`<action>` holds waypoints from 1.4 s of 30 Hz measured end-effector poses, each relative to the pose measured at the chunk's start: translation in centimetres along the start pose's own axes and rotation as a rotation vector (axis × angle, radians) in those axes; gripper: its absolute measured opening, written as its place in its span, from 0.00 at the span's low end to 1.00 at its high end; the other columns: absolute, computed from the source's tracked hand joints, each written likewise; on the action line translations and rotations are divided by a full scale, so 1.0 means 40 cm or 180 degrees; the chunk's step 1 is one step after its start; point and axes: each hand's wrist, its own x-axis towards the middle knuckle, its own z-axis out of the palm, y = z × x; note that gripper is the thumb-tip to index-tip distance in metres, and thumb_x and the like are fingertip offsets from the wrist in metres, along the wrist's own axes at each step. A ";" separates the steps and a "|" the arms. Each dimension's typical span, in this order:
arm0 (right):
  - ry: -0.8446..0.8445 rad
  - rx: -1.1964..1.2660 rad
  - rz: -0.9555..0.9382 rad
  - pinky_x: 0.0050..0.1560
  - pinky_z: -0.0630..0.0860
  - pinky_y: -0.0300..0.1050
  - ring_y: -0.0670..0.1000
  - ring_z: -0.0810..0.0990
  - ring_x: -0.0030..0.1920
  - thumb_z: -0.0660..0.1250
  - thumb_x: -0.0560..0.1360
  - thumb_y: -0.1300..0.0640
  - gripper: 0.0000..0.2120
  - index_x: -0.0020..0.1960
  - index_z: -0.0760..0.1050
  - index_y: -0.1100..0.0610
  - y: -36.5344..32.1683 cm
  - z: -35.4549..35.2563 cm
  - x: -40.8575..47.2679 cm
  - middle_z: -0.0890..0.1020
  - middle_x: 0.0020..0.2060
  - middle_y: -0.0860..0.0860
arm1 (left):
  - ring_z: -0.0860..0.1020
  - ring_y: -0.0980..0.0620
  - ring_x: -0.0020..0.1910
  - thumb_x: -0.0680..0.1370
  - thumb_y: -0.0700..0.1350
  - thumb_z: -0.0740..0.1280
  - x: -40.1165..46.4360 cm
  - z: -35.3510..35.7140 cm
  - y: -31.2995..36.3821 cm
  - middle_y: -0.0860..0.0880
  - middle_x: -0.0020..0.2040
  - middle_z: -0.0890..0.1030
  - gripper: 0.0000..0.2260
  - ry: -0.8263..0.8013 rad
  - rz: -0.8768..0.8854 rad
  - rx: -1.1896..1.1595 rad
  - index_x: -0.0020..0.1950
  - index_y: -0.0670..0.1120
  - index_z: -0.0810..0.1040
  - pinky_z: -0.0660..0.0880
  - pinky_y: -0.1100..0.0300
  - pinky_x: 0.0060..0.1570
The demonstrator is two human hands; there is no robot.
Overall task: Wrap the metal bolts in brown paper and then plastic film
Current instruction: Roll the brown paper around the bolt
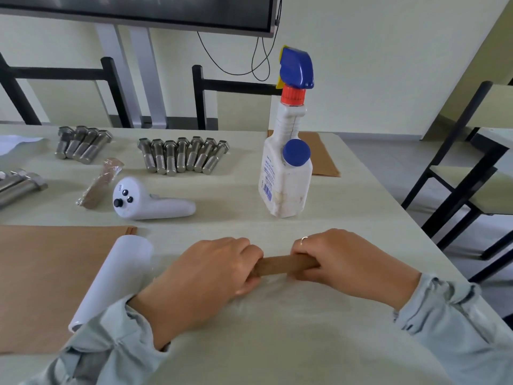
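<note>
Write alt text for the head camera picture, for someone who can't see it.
Two hands, left hand and right hand, grip the ends of a brown paper roll on a pale table. Behind stand a spray bottle, rows of metal bolts, a white controller and a film roll.

I have a single view, from the wide-angle camera on the person's head, looking forward and down across the pale green table (319,315). It sits close to the near edge: the left hand (205,276) and right hand (352,259) fill the lower middle of my frame. Facing the far edge, it takes in the black metal chair backs (202,93) beyond it, the dark wall screen (138,9) at the top, and the table's right edge running diagonally. Straight lines bow near the borders.
</note>
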 end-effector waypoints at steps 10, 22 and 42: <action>-0.0164 0.2115 0.1164 0.29 0.68 0.30 0.41 0.72 0.24 0.73 0.70 0.53 0.03 0.38 0.82 0.52 0.025 -0.005 -0.001 0.76 0.22 0.42 | 0.77 0.54 0.29 0.69 0.51 0.73 -0.010 0.035 0.009 0.54 0.32 0.77 0.07 0.0212 0.0058 0.0181 0.41 0.49 0.83 0.72 0.66 0.24; -0.0222 0.2672 0.1294 0.31 0.74 0.33 0.46 0.80 0.28 0.66 0.71 0.65 0.06 0.44 0.79 0.57 -0.006 -0.032 0.024 0.82 0.28 0.51 | 0.79 0.59 0.30 0.58 0.49 0.82 -0.020 0.040 0.029 0.58 0.33 0.79 0.16 0.0282 -0.0194 -0.0204 0.44 0.53 0.85 0.69 0.71 0.22; 0.0763 0.1191 0.0593 0.43 0.66 0.25 0.34 0.73 0.44 0.71 0.72 0.51 0.12 0.37 0.75 0.34 -0.058 0.046 0.007 0.77 0.41 0.42 | 0.70 0.54 0.38 0.64 0.38 0.78 -0.184 -0.024 0.054 0.48 0.37 0.78 0.08 0.1350 -0.1749 0.0149 0.40 0.44 0.82 0.69 0.63 0.32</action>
